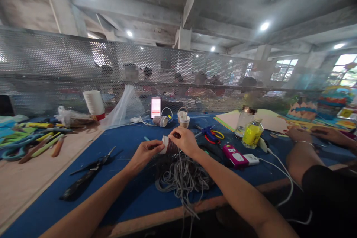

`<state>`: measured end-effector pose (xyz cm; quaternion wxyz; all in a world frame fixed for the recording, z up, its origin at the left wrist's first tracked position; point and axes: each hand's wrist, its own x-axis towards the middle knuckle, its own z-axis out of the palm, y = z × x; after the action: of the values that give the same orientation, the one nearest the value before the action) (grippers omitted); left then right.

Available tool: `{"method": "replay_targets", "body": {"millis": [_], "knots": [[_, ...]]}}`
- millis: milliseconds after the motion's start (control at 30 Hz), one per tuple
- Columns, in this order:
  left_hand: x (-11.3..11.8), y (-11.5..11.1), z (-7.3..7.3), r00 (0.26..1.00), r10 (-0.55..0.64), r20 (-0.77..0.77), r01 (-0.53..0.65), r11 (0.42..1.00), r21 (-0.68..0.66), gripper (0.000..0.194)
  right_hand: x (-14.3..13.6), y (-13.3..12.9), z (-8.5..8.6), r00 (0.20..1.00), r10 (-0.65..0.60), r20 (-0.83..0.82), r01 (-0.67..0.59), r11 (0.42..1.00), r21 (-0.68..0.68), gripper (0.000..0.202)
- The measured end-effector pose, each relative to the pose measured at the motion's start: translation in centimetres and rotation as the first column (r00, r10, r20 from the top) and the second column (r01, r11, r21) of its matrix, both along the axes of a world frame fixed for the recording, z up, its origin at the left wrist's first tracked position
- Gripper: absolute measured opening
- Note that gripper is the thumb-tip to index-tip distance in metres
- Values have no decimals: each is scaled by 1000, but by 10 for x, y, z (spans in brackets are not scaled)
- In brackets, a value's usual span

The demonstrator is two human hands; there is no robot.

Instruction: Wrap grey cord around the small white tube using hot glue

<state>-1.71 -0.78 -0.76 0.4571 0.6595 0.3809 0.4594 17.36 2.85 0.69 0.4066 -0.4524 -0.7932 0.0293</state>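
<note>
A paper cup point(165, 143), its side wrapped in dark reddish-brown cord, lies tilted between my two hands above the blue tabletop. My left hand point(147, 153) is closed on the cup's pale rim, thumb and fingers pinching it. Bent over the wrapped side, my right hand point(184, 140) has its fingertips pressed on the windings; whether a loose strand is pinched there I cannot tell. Below the hands is a loose heap of grey cord point(182, 176), with strands trailing over the front edge. A small cup with a handle point(183, 118) stands behind my right hand.
Left are black-handled cutters point(90, 174), several tools and a paper-cup stack point(94, 104). A cord-wrapped cup point(160, 121) lies by a lit phone point(156, 107). Right are a blue glue gun point(206, 131), a pink power bank point(235, 156), a yellow bottle point(252, 134) and a co-worker's arms point(302, 148).
</note>
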Motion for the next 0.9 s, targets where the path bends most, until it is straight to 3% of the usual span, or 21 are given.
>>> {"method": "replay_targets", "body": {"millis": [900], "knots": [[2, -2, 1, 999, -15, -32, 15, 1000, 14, 24, 0, 4, -1, 998, 41, -49, -45, 995, -93, 14]]}}
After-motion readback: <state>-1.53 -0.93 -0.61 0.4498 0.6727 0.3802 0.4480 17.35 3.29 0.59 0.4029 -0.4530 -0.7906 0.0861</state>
